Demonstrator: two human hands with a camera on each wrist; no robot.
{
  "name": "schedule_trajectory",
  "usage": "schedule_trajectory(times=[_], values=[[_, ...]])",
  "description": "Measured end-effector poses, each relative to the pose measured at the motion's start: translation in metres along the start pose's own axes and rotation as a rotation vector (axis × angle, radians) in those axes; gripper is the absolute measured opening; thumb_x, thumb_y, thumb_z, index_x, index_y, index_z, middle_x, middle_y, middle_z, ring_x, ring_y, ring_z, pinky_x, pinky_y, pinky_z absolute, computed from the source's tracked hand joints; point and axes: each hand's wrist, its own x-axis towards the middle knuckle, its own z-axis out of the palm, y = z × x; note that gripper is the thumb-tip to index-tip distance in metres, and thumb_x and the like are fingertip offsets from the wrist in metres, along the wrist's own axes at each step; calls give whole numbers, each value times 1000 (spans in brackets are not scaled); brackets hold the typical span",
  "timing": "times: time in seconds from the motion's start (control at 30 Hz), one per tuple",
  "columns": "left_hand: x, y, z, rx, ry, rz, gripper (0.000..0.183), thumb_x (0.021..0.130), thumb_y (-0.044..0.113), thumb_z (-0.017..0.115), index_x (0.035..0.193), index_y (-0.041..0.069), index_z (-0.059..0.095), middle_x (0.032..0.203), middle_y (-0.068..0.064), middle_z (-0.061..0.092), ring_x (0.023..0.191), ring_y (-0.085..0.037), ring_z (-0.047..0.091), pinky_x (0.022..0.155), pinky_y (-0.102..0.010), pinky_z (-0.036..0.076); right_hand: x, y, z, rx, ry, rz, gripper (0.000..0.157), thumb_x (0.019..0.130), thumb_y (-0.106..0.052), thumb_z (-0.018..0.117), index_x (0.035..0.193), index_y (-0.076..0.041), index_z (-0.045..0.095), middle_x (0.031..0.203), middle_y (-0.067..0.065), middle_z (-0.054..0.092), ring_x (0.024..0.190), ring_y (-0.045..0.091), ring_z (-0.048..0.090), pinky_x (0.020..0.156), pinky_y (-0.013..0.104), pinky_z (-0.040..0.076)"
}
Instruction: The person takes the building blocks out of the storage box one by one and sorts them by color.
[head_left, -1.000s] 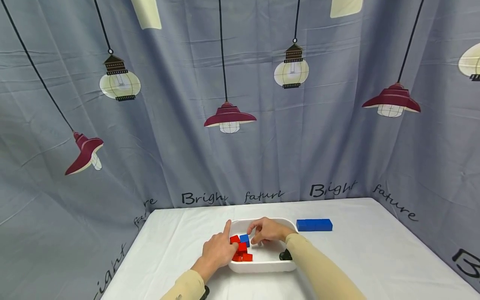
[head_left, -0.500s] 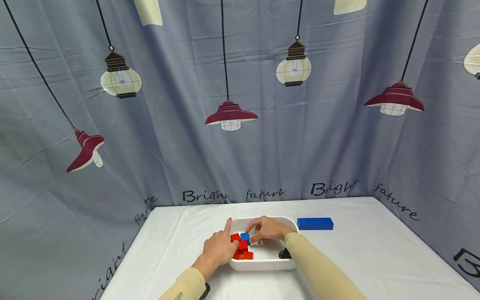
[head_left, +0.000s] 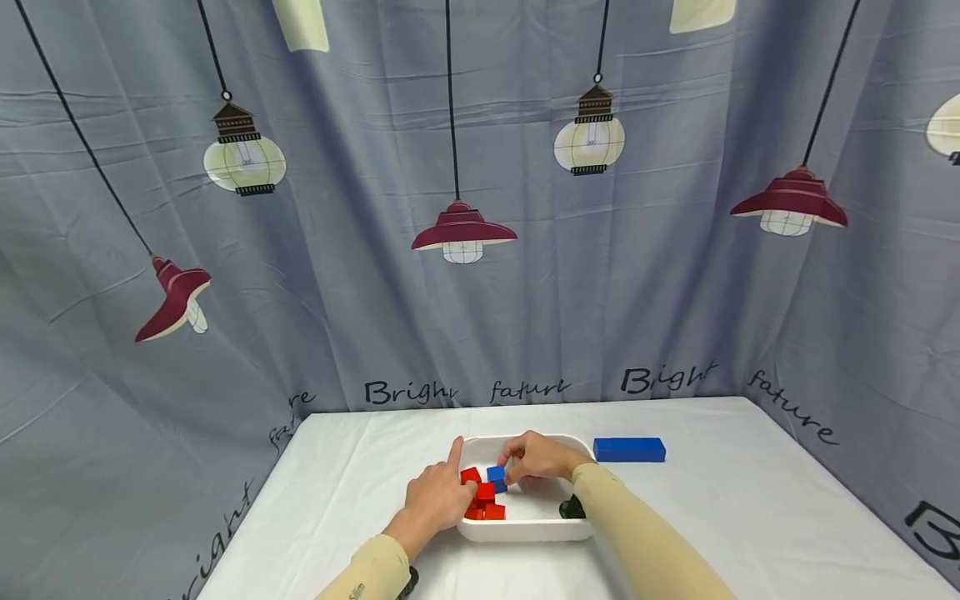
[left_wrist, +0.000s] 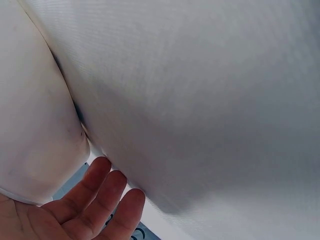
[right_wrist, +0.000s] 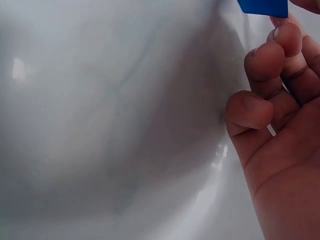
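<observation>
In the head view a white plastic tub (head_left: 525, 531) stands on the table. My left hand (head_left: 438, 498) holds its left wall, index finger straight along the rim and thumb inside by the red cubes (head_left: 485, 492). Three fingers (left_wrist: 107, 195) lie along the tub's outside in the left wrist view. Inside the tub my right hand (head_left: 542, 457) pinches a blue cube (head_left: 496, 473) beside the red ones, with darker blue just beneath it. That blue cube (right_wrist: 265, 7) shows only in part at the top of the right wrist view, at the fingertips; the other fingers are curled.
A long blue block (head_left: 628, 450) lies on the white-covered table (head_left: 720, 492), right of the tub. Something black (head_left: 572, 507) sits in the tub's front right corner, partly behind the right sleeve. A grey curtain (head_left: 360, 317) hangs behind the table.
The blue cube has shifted slightly to the right, away from the red cubes, with my right fingers on it. My left hand and the tub have stayed in place.
</observation>
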Motion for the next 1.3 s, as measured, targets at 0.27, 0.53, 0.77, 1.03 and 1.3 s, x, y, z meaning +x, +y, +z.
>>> schedule_trajectory(times=[0.27, 0.53, 0.77, 1.03, 1.3], values=[[0, -4, 0, -1, 4, -13, 75, 91, 38, 62, 157, 16, 33, 114, -14, 68, 99, -30, 64, 89, -58, 52, -3, -4, -8, -80, -13, 28, 15, 80, -17, 78, 94, -15, 74, 61, -4, 50, 56, 12, 47, 55, 24, 37], [1, -2, 2, 0, 3, -12, 75, 91, 37, 62, 157, 16, 33, 115, -15, 68, 100, -31, 64, 90, -59, 51, -12, -5, -19, -107, -26, 25, 16, 82, -18, 77, 97, -13, 74, 60, -5, 49, 55, 11, 45, 55, 24, 37], [2, -1, 2, 3, 11, 3, 74, 91, 36, 61, 157, 16, 34, 114, -15, 69, 98, -30, 64, 88, -57, 51, -20, -13, -34, -118, -22, 35, 13, 85, -18, 74, 98, -15, 75, 63, -4, 52, 57, 12, 47, 58, 25, 38], [4, -2, -8, 41, 2, 31, 74, 88, 36, 63, 155, 16, 40, 96, -14, 71, 76, -26, 63, 75, -49, 52, -30, -15, -45, -104, -23, -9, 16, 85, -18, 73, 100, -13, 74, 62, -2, 51, 56, 13, 47, 60, 27, 39], [4, -5, -13, 3, -3, 14, 70, 87, 32, 62, 154, 21, 43, 82, -8, 66, 68, -23, 56, 71, -47, 50, -36, -14, -59, -104, 28, -9, 19, 85, -22, 74, 103, -16, 74, 62, -2, 52, 58, 13, 50, 66, 30, 42]])
